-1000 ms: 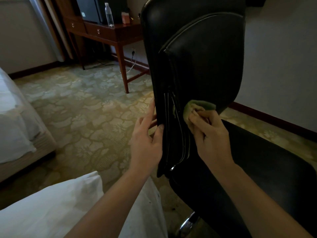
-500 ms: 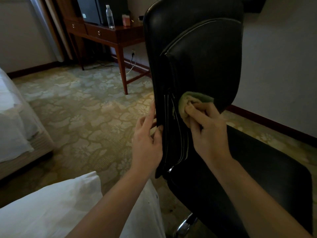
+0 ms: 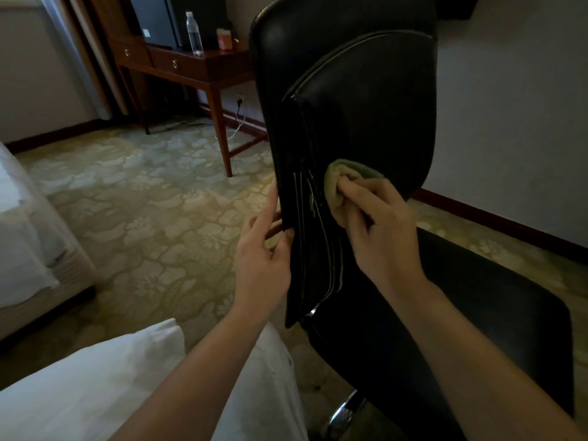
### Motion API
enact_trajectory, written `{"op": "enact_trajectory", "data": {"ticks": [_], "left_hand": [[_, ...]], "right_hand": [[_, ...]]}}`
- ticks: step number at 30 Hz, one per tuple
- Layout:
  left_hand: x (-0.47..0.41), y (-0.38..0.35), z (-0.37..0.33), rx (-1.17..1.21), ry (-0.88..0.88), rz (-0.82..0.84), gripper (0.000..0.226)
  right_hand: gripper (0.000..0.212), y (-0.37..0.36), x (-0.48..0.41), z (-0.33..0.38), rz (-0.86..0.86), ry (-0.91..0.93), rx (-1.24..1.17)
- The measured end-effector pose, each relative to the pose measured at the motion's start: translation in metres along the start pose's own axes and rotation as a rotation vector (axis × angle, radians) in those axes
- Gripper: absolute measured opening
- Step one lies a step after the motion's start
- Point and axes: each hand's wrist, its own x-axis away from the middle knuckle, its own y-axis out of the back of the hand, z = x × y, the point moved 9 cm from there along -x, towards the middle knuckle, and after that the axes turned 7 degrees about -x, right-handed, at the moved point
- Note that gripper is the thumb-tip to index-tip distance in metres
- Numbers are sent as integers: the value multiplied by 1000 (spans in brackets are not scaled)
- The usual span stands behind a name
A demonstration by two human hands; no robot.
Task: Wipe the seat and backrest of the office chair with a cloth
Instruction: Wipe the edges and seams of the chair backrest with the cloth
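A black leather office chair fills the centre and right. Its tall backrest (image 3: 366, 100) stands upright, and the seat (image 3: 477, 313) spreads out to the lower right. A bunched green cloth (image 3: 339, 183) is pressed against the lower left part of the backrest, beside its stitched side edge. My right hand (image 3: 378, 233) is shut on the cloth, fingers on top of it. My left hand (image 3: 264, 259) grips the backrest's left edge just below cloth height, thumb in front and fingers behind.
A chrome chair base (image 3: 343, 412) shows under the seat. White bedding (image 3: 79, 386) lies at the lower left, and a bed (image 3: 28, 249) at the far left. A wooden desk (image 3: 197, 68) with a water bottle (image 3: 194, 35) stands behind. Patterned carpet (image 3: 152, 218) covers the floor.
My right hand has slid the cloth up and slightly left along the backrest's lower edge. My left hand has kept its hold on the side edge.
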Motion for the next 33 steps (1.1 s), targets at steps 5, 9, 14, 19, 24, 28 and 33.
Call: {"op": "enact_trajectory", "data": {"ticks": [5, 9, 14, 19, 24, 28, 33], "left_hand": [[0, 1, 0, -1, -20, -23, 79], [1, 0, 0, 14, -24, -27, 76], [1, -1, -2, 15, -23, -22, 73], [0, 0, -2, 3, -18, -18, 80], [1, -2, -2, 4, -8, -31, 76], [3, -4, -4, -9, -17, -45, 74], [3, -4, -3, -15, 8, -25, 76]], "right_hand": [[35, -9, 21, -6, 39, -46, -52], [35, -11, 42, -23, 87, -133, -103], [35, 3, 24, -15, 27, -106, -27], [33, -5, -2, 4, 21, -26, -33], [30, -11, 36, -15, 58, -73, -78], [32, -9, 52, -24, 56, -97, -42], [33, 6, 24, -10, -44, -75, -47]]}}
